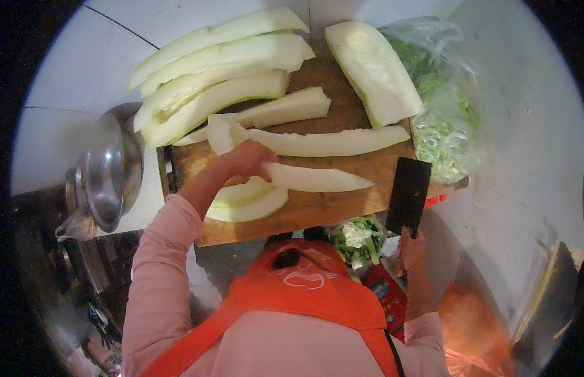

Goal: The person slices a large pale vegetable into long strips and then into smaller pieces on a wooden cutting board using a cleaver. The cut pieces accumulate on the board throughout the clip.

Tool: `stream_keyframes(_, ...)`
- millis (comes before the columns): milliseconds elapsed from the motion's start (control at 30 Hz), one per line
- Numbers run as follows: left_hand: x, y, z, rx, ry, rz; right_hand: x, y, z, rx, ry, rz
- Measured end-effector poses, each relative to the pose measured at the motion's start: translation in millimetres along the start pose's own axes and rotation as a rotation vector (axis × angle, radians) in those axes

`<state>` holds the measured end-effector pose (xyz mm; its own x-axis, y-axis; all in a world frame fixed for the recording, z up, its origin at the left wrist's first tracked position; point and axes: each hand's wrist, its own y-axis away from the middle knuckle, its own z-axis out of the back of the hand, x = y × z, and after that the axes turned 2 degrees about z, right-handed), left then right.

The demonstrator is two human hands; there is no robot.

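Observation:
My left hand (252,162) grips the blunt end of a long, pale melon or gourd slice (322,178) over the wooden cutting board (254,232). Its pointed end is towards the right. Behind it lies another long curved slice (339,143), and below my left hand rest shorter rounded pieces (261,205) with green edges. My right hand (412,240) holds a dark, broad-bladed cleaver (408,193) by its handle at the board's right front edge, apart from the slices. Several long wedges (226,61) lie at the back left, and a wide peeled piece (374,73) at the back right.
A clear plastic bag of leafy greens (445,113) lies at the board's right, by the wall. Metal bowls (105,172) stand at the left. Below the board's front edge are cut green and white vegetable pieces (362,238). An orange plastic bag (473,330) is at the lower right.

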<state>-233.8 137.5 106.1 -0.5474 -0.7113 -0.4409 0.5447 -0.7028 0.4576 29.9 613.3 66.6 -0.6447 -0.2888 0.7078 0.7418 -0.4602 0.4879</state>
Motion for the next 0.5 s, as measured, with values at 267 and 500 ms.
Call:
stream_keyframes(267,8.1,-44.4,9.2,-0.167,0.237,0.221,31.7,20.8,-57.5,0.038,-0.667,-0.409)
stream_keyframes(500,-32.2,-57.4,-36.0,-0.281,-0.356,0.203,15.8,13.4,-83.1,0.041,-0.818,-0.323)
